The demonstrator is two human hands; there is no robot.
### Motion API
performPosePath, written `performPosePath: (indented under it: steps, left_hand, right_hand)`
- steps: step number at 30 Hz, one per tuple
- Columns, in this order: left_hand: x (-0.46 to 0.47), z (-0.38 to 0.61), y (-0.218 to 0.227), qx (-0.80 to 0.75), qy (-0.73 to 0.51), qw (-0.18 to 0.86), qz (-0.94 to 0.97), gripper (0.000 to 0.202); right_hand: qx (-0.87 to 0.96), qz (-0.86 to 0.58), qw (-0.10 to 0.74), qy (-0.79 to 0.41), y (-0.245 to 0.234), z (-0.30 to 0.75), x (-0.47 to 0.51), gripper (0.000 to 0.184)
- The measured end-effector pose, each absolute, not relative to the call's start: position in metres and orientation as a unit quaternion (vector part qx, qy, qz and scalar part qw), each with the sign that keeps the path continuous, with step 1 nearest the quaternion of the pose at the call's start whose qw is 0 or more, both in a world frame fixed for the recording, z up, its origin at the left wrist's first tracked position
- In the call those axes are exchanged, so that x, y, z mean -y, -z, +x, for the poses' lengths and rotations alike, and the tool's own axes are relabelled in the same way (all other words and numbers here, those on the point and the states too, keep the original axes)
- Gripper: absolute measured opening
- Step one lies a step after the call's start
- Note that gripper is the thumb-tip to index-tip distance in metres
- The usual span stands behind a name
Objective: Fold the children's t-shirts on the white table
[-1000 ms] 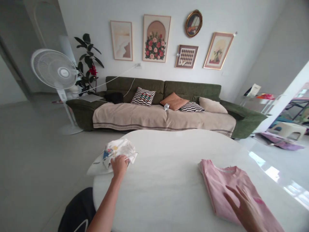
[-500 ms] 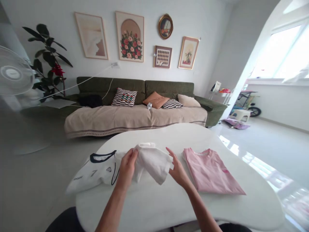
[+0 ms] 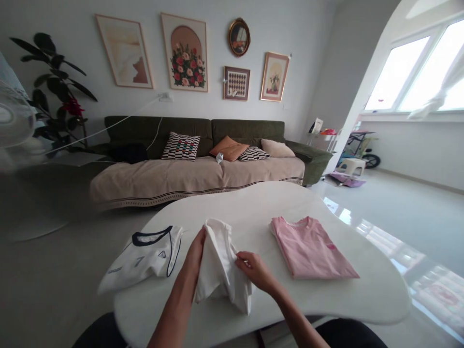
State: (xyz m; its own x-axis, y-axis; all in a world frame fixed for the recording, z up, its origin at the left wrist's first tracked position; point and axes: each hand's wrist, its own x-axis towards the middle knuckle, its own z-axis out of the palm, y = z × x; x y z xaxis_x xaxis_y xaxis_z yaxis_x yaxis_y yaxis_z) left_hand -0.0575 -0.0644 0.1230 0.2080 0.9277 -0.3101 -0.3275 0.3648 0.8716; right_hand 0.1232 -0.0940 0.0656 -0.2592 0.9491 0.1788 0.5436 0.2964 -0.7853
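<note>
White garment, one, gripped by left hand and right hand; pink shirt, one, at its three o'clock; jersey, one, nine.

Both arms reached in bare from the lower edge of the view. The left forearm rose from seven o'clock and pointed toward one, its wrist nearly straight and in line with the left hand. That hand was closed in a grip, the back of it facing nine o'clock, most of its fingers hidden from sight. The right forearm came up from five o'clock and slanted toward ten or eleven. The right hand was lower and just apart from the left, its fingers curled and drawn against the thumb in a pinch.
</note>
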Motion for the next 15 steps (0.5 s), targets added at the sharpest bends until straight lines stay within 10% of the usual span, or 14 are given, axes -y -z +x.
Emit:
performPosePath:
  steps: [15]
  left_hand:
    - [0.074,-0.057,-0.092,-0.447,-0.505,0.592,0.441,0.033]
  right_hand:
    - [0.701,-0.574,0.363,-0.22,-0.036,0.112,0.134,0.038]
